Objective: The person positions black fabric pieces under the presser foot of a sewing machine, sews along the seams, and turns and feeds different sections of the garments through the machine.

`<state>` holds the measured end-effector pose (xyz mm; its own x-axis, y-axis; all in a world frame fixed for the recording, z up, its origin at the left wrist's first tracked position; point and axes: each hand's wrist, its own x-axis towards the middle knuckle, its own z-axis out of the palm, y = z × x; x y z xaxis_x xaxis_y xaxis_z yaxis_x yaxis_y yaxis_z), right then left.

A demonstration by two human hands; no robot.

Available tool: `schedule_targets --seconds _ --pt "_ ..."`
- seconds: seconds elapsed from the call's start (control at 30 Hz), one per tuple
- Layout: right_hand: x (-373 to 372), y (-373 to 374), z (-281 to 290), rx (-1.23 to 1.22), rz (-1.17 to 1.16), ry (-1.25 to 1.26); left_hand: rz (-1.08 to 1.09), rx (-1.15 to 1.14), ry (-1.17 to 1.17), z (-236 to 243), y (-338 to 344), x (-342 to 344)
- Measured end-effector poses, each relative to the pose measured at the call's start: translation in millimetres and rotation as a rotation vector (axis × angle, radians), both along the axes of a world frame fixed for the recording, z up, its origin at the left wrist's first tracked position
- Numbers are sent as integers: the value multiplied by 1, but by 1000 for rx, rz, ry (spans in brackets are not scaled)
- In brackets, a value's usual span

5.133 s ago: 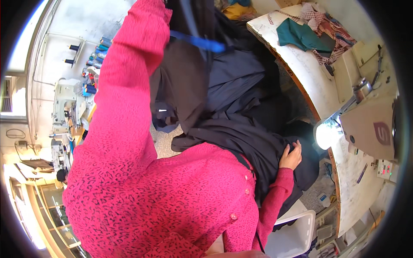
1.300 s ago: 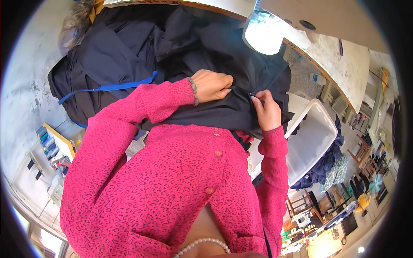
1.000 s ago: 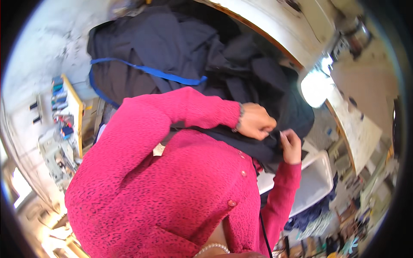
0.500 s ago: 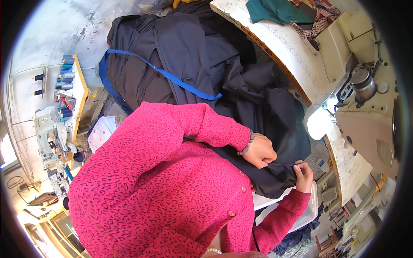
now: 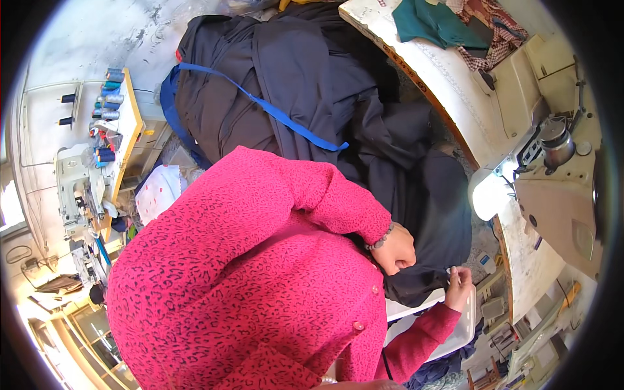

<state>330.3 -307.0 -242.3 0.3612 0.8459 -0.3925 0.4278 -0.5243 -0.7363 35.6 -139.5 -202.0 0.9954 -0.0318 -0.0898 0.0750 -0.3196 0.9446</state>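
A large heap of black cloth (image 5: 302,84) spreads in front of me, and one end of it comes down to my hands. My left hand (image 5: 395,250), with a beaded bracelet at its wrist, is closed over the near part of this cloth, fingers curled under. To its right, my right hand (image 5: 459,287) pinches the edge of the same cloth between thumb and fingertips. A white plastic bin (image 5: 465,325) sits beneath the hanging cloth, partly hidden by my right forearm. A blue strap (image 5: 273,112) lies across the heap.
At right stands a sewing machine (image 5: 559,208) with its lamp (image 5: 491,194) lit, on a white-topped table (image 5: 448,78). Green cloth (image 5: 429,25) lies at the table's far end. Thread spools (image 5: 110,101) stand on a wooden shelf at left, above another machine (image 5: 77,185).
The whole view has shifted slightly, so the room appears farther right and lower. Both hands have come a little nearer to me, still holding the cloth.
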Motion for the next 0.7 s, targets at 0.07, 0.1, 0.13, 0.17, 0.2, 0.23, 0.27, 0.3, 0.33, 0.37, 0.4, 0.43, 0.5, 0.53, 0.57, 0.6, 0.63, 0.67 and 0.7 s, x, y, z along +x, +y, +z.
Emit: schedule_targets --seconds 0.07,0.1,0.13,0.17,0.2,0.23,0.27,0.3,0.33,0.37,0.4,0.43,0.5,0.53,0.57,0.6,0.63,0.67,0.7 --pt "-23 12 -1 -52 -267 118 -30 -14 5 -2 0 -3" --pt "-32 23 -1 -109 -530 238 -27 -6 6 -3 -2 -5" --pt "-31 33 0 -236 -607 345 -58 -9 -11 -4 -6 -6" --pt "-27 39 -11 -230 -616 341 -90 -12 -27 -3 -9 -8" --pt "-21 39 -30 -214 -591 509 -142 44 -42 0 -11 -8" --pt "-17 39 -42 -198 -557 673 -155 39 -54 1 -15 -9" --pt "-17 45 -45 -195 -569 665 -164 65 -54 1 -17 -10" --pt "-19 53 -47 -102 -578 742 -174 96 -52 3 -17 -12" --pt "-26 64 -44 -9 -587 819 -154 109 -70 7 -15 -13" --pt "-32 73 -37 -1 -602 817 -170 109 -74 12 -11 -13" --pt "-51 89 -12 95 -583 895 -107 212 -102 18 -4 -13" --pt "-68 98 10 201 -577 960 -59 311 -142 27 4 -10" --pt "-90 99 33 197 -460 904 284 348 -275 60 27 0" --pt "-109 103 48 96 -338 1008 379 377 -368 65 43 2" --pt "-118 99 59 49 -79 774 471 384 -474 68 57 8" --pt "-143 113 107 31 150 725 443 251 -418 73 67 9" --pt "-161 111 133 180 297 659 404 122 -361 83 74 9" --pt "-163 110 153 134 535 687 258 -184 -208 91 78 6" --pt "-160 116 163 94 807 661 69 -407 -170 82 86 7"
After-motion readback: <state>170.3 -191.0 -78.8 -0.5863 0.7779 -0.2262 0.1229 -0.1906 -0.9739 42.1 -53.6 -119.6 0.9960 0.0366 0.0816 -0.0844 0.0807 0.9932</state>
